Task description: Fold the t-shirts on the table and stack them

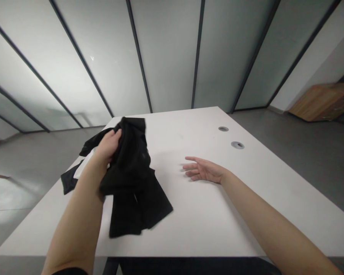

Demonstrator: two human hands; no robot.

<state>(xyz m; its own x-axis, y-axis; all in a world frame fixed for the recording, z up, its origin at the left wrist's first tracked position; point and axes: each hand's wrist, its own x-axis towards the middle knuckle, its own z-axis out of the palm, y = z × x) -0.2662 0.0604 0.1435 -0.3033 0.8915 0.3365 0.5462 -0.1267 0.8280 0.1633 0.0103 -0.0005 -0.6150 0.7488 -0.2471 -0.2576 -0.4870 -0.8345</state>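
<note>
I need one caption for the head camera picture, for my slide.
Left hand lifts black garment above white table; right hand is open and empty.

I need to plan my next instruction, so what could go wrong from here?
The left hand grips the bunched black garment near its top, so its loose lower part might twist or fold under.
The garment could drag the white cloth beside it.
The dark cloth lies by the left edge of the table and might slip off if bumped.
</note>
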